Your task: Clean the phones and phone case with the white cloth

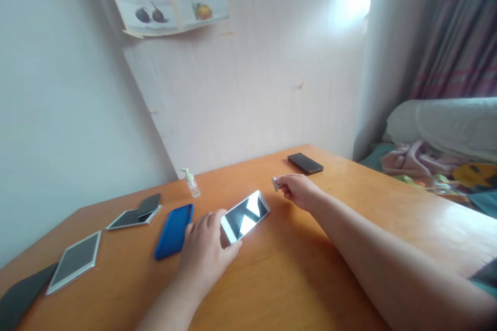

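Observation:
My left hand [205, 243] grips a white smartphone [246, 216] by its near-left end, thumb on the lower edge and fingers at the upper one. The phone's screen faces up and carries bright reflections. To the right of it, my right hand [298, 190] is closed in a pinch on a small whitish piece [275, 184], whose kind I cannot make out. That piece is apart from the phone. Just left of my left hand lies a blue-cased device [174, 231]. Behind the phone stands a small clear pump bottle [192, 186] with a pale top.
On the wooden table [264, 279], a black phone [305, 162] lies at the far right. Leftward are a white-framed tablet [76, 260], another white device [123, 220] with a dark phone [149, 205] on it, and a dark flat item [24, 295]. A wall [248, 98] rises behind.

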The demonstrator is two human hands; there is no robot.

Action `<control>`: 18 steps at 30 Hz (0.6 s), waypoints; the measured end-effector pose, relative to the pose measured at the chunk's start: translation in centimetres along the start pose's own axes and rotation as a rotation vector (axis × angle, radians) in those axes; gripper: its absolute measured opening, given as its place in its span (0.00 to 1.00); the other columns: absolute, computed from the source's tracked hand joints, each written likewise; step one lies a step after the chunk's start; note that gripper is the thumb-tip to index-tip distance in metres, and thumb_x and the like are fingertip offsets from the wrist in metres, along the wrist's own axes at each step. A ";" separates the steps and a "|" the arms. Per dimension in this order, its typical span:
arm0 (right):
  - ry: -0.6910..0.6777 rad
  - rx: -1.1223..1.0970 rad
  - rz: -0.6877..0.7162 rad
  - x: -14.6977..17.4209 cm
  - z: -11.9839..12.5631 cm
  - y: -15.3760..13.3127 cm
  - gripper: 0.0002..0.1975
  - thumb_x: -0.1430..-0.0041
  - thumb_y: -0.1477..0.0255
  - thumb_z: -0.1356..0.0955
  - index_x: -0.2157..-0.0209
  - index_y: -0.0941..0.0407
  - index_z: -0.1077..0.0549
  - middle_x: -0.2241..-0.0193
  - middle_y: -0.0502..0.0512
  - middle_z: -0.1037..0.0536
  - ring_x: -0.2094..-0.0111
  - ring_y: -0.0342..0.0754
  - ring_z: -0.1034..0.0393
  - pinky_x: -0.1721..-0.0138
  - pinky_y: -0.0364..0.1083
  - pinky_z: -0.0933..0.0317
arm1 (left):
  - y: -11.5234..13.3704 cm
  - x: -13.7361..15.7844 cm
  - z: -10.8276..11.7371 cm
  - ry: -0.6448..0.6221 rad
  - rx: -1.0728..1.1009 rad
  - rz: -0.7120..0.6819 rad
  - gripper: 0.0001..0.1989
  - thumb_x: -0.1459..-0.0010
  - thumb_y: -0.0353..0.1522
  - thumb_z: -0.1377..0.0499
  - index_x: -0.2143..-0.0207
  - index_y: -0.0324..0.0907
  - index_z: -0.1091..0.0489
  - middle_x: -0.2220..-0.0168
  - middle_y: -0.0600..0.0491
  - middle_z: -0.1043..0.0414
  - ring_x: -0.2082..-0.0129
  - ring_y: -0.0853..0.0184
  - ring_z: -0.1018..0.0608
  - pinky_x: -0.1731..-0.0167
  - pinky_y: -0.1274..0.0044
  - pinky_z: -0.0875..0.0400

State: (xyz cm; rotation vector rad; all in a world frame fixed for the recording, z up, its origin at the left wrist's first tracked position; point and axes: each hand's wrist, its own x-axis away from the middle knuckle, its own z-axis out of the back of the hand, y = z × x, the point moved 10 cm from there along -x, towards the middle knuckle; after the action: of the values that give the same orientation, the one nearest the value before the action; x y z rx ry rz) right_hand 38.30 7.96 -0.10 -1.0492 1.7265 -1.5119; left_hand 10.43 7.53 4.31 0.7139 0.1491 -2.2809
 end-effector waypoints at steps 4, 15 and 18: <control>-0.045 0.088 0.037 1.2 -1.7 -0.5 0.07 0.52 0.74 0.31 0.79 0.58 0.34 0.83 0.50 0.32 0.82 0.37 0.45 0.84 0.38 0.54 | 0.0 -0.1 0.0 0.012 -0.041 -0.004 0.28 0.50 0.40 0.36 0.48 0.46 0.40 0.53 0.48 0.28 0.51 0.54 0.27 0.53 0.64 0.38; -0.120 0.470 0.299 4.6 -6.3 -1.6 0.03 0.55 0.79 0.30 0.75 0.57 0.25 0.78 0.49 0.27 0.74 0.42 0.36 0.71 0.41 0.45 | 0.8 -0.2 0.4 0.044 -0.123 -0.037 0.27 0.50 0.43 0.37 0.51 0.43 0.38 0.56 0.47 0.27 0.54 0.53 0.25 0.54 0.64 0.37; -0.304 0.653 0.492 6.5 -9.6 -1.8 0.03 0.51 0.76 0.31 0.72 0.56 0.24 0.75 0.48 0.25 0.73 0.42 0.35 0.71 0.40 0.46 | 0.7 -0.2 0.2 0.037 -0.133 -0.028 0.27 0.51 0.44 0.37 0.51 0.43 0.38 0.58 0.47 0.26 0.55 0.52 0.25 0.54 0.64 0.37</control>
State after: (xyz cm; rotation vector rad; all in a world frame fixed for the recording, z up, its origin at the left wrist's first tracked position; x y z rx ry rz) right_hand 27.21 7.15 3.64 -0.4377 1.0518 -1.3554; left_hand 10.92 7.06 4.63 0.6891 0.3266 -2.2605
